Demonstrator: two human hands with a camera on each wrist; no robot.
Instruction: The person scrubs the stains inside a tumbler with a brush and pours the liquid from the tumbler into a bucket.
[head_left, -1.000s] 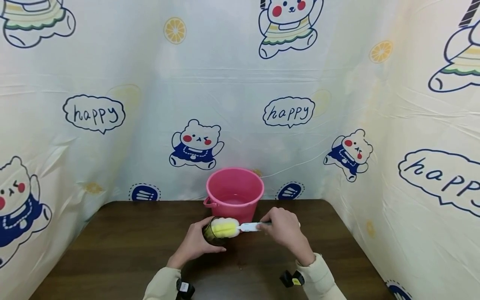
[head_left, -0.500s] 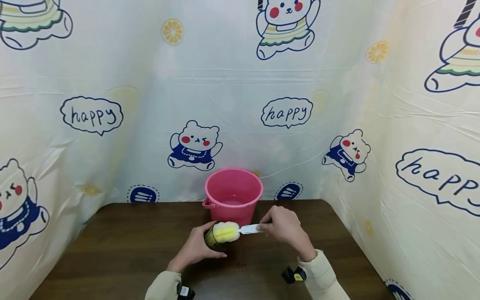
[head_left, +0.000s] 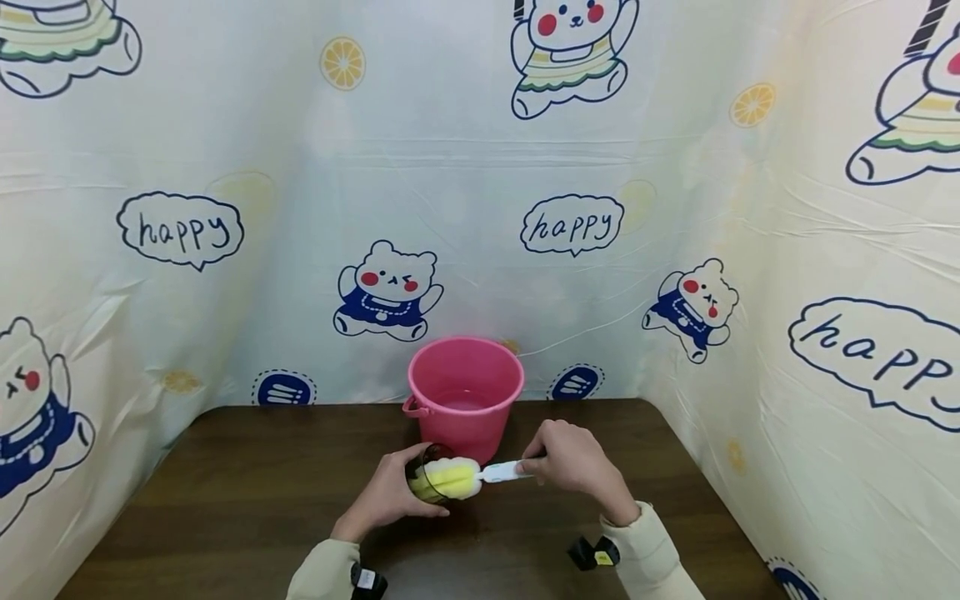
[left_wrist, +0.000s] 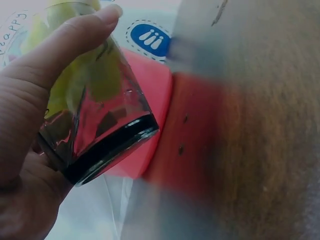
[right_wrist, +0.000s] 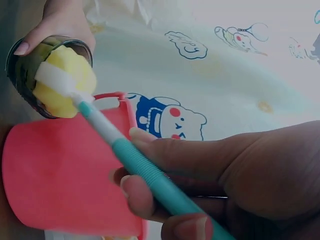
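My left hand (head_left: 393, 493) grips a dark see-through glass (left_wrist: 107, 120) tipped on its side, its mouth facing right. The thumb lies along the glass wall in the left wrist view. My right hand (head_left: 573, 462) holds a sponge bottle brush by its teal and white handle (right_wrist: 145, 165), pinched between thumb and fingers. The brush's yellow and white sponge head (right_wrist: 65, 82) sits partly inside the glass mouth, with the rest sticking out. Through the glass wall, yellow sponge shows in the left wrist view.
Just behind the hands, a pink bucket (head_left: 465, 433) with a side handle stands on the dark wooden table (head_left: 225, 492). A printed curtain (head_left: 480, 150) hangs around the back and sides. Black wrist cameras sit at both cuffs.
The glass and brush have come slightly lower, towards me. The sponge head stays partly in the glass mouth, and the brush handle tilts a little differently. Both hands keep their hold.
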